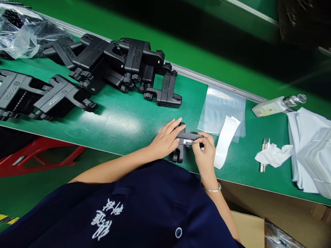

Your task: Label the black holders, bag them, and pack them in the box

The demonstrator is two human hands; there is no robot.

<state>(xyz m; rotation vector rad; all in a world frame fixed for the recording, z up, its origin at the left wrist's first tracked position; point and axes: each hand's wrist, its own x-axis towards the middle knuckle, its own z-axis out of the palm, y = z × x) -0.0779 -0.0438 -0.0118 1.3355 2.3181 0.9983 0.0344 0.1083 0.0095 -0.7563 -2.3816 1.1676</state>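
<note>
A black plastic mounting bracket [181, 151] with a knob lies on the green table in front of me. On its upward side is a small white label [187, 141]. My left hand [167, 138] holds the bracket from the left, its fingers laid over the upper arm and the thumb against the body. At the right end, my right hand [204, 148] is closed, thumb and forefinger gripping the bracket just beside the label. Whether a small piece is pinched there too, I cannot tell. A white label strip [225, 143] lies right of that hand, partly over clear plastic bags [219, 103].
Several black BOSCH brackets [134, 57] are piled at the back left, near a plastic bag [28, 34] of parts. To the right are a pump bottle [271, 106], crumpled tissue [274, 155] over pens [263, 167], and stacked white sheets [314, 151]. A red stool [46, 151] stands below left.
</note>
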